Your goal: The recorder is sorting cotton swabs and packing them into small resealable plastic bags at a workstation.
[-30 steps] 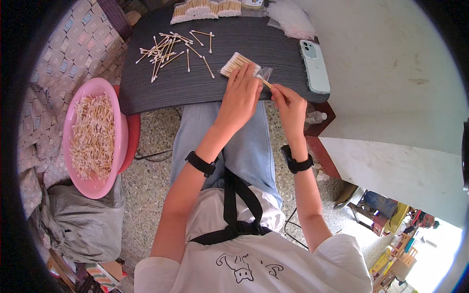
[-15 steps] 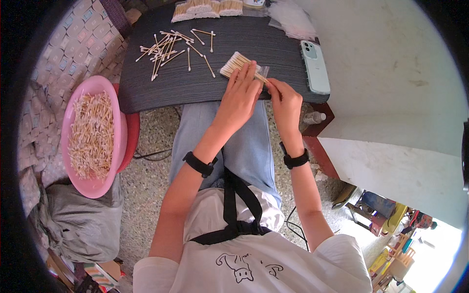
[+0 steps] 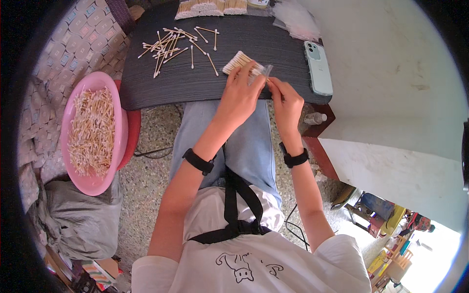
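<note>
Gripping bagged cotton swabs point(image 3: 239, 62) in the left hand point(image 3: 239, 94)
Pinching one stick point(image 3: 268, 80) in the right hand point(image 3: 287, 97) — mostly hidden tho, by loose plastic point(image 3: 267, 71)

Table point(image 3: 244, 36): dark, fine-grained, under the fingers point(image 3: 237, 74)
Wall point(image 3: 386, 63): pale, stained, right of the fingers
Floor point(image 3: 146, 190): speckled, below them
Patterned cloth point(image 3: 73, 44): well left of them
Glare point(image 3: 437, 259): white, far to their lower right

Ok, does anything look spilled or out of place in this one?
Mainly the loose cotton swabs, scattered at odd angles on the dark table, unlike the aligned swab bundles at its far edge. Nothing looks damaged.
</note>
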